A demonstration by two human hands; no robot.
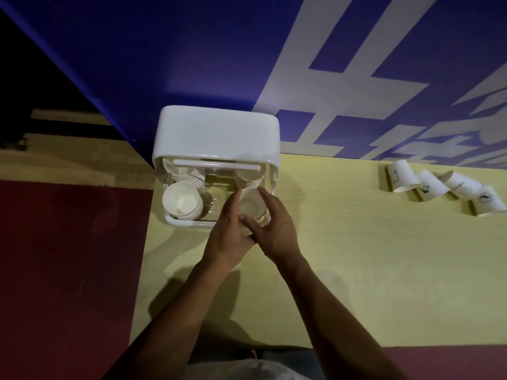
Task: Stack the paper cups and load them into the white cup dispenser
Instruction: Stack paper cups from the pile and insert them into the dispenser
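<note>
At centre frame, a person's left hand (229, 231) and right hand (277, 231) hold a stack of paper cups (251, 205) between them. Their fingers (264, 196) are wrapped close round its rim from both sides, apparently to keep it straight in the right-hand bay of the white cup dispenser (216, 133) on the desk (356, 270). A second stack (181, 201) sits in the left bay, while four loose cups (444, 187) lie on their sides at upper right, well apart, seemingly awaiting their turn.
</note>
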